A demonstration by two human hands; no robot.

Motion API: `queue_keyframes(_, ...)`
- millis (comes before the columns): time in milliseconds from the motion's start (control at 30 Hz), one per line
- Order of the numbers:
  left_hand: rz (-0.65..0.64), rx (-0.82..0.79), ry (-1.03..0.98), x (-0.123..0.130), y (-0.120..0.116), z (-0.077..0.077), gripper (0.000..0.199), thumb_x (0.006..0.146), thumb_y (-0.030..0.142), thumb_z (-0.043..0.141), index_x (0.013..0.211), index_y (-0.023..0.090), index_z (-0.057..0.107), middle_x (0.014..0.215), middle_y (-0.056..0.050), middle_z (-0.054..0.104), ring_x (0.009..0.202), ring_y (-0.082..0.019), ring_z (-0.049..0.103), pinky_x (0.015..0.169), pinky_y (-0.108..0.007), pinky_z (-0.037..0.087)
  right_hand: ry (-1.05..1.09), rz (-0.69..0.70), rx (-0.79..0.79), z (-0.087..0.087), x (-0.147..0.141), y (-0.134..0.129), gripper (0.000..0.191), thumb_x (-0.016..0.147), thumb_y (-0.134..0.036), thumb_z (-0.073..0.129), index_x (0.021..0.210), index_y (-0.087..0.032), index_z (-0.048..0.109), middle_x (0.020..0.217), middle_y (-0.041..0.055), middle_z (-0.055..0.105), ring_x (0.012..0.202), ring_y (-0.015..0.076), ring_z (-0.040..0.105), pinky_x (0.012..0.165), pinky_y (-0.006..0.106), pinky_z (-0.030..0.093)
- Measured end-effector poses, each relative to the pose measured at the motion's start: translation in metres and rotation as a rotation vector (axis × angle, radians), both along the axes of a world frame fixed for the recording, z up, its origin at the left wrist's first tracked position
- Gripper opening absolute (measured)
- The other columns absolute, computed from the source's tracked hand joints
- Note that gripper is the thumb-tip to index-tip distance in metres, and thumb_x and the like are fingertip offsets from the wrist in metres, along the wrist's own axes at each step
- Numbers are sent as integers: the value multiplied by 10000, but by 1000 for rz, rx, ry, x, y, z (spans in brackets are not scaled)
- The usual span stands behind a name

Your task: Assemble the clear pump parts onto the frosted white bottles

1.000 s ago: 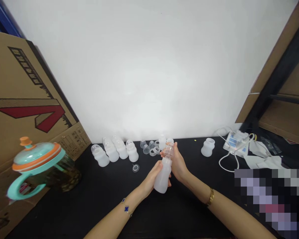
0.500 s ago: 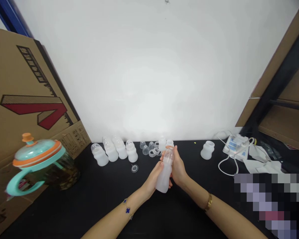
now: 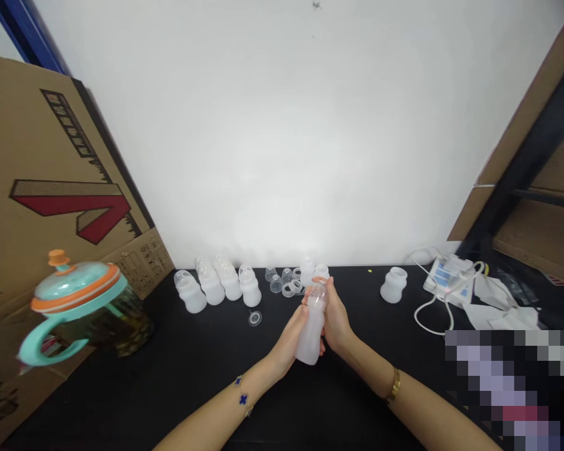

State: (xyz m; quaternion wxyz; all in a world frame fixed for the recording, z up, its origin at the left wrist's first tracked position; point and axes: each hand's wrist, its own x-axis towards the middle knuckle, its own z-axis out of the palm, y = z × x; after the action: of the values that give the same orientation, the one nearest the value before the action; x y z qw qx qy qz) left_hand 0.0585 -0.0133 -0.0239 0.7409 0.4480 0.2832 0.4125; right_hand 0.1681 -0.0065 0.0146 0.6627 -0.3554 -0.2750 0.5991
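Observation:
A frosted white baby bottle (image 3: 310,335) with a clear cap (image 3: 318,295) on top is tilted slightly between my two hands. My left hand (image 3: 289,338) is closed round its left side. From the right, my right hand (image 3: 337,322) wraps the upper part, with fingers near the cap; some fingertips are hidden behind the bottle. Behind the hands lie clear caps (image 3: 276,284) and clear rings (image 3: 291,287), and two more white bottle bodies are partly hidden there. Left of these stand several capped bottles (image 3: 249,287). A small clear disc (image 3: 254,318) lies in front of them.
An open bottle body (image 3: 393,285) stands to the right. Beyond it are a white cable (image 3: 435,322) and papers (image 3: 501,313). A teal and orange jug (image 3: 82,307) stands at left before a cardboard box (image 3: 23,144). The white wall (image 3: 282,138) backs the black table (image 3: 207,363).
The camera view has shifted slightly, so everything sits a little further right. Both hands keep the same grip on the baby bottle.

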Motion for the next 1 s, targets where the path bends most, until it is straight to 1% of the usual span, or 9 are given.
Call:
queue_keyframes(100,-18,9,14,0,2,3,717,803,698,624,1251,161,469,750,-31,658,503,-176,645,482,-280,532,0,-14,20,1,1,1,483,855,-697,565,1049,-256,609,759,-1,713,508,167,601,380,239,374)
queue_keyframes(233,-60,11,84,3,8,14,730,713,527,805,1256,153,492,736,-12,648,518,-151,631,503,-263,545,12,-44,53,1,6,5,449,865,-672,573,1036,-259,621,749,-9,700,633,198,655,498,273,484)
queue_keyframes(333,-84,-21,146,7,15,25,655,718,511,801,1200,150,544,734,-14,644,524,-152,630,498,-269,545,-9,-65,46,2,11,9,466,842,-681,590,1035,-258,617,749,-5,701,622,209,656,469,281,470)
queue_keyframes(433,-89,-77,175,15,22,36,605,740,611,732,1076,127,597,740,-45,658,502,-153,616,472,-277,532,3,-89,54,5,17,14,485,820,-691,605,1036,-256,599,747,1,704,624,217,660,427,274,440)
queue_keyframes(533,-82,-100,162,21,25,42,618,763,692,656,949,102,637,727,-66,661,475,-152,602,438,-278,517,21,-93,50,7,21,14,502,809,-694,616,1050,-255,590,744,-6,704,481,160,586,345,243,352)
queue_keyframes(633,-79,-149,125,25,25,40,631,800,714,597,914,98,668,707,-70,667,454,-153,597,410,-273,507,14,-71,9,9,21,10,513,815,-692,612,1082,-254,590,780,-10,720,316,76,397,275,223,237)
queue_keyframes(733,-76,-167,58,25,23,32,609,823,698,582,866,101,689,680,-70,668,439,-150,592,391,-259,499,-10,-49,-8,10,20,7,514,836,-686,594,1111,-252,590,779,-9,726,272,53,321,259,231,228)
queue_keyframes(900,-76,-136,1,24,20,19,667,843,720,527,723,81,673,557,-79,623,371,-149,559,359,-249,462,-69,-57,-16,7,16,5,484,850,-679,583,1080,-255,615,761,-14,718,282,70,369,294,259,296)
queue_keyframes(1000,-59,-143,-15,22,18,15,625,840,705,547,797,93,669,577,-71,642,372,-154,561,359,-253,466,-83,-70,7,4,13,5,463,858,-685,570,1039,-263,621,818,-8,726,377,102,484,348,256,360)
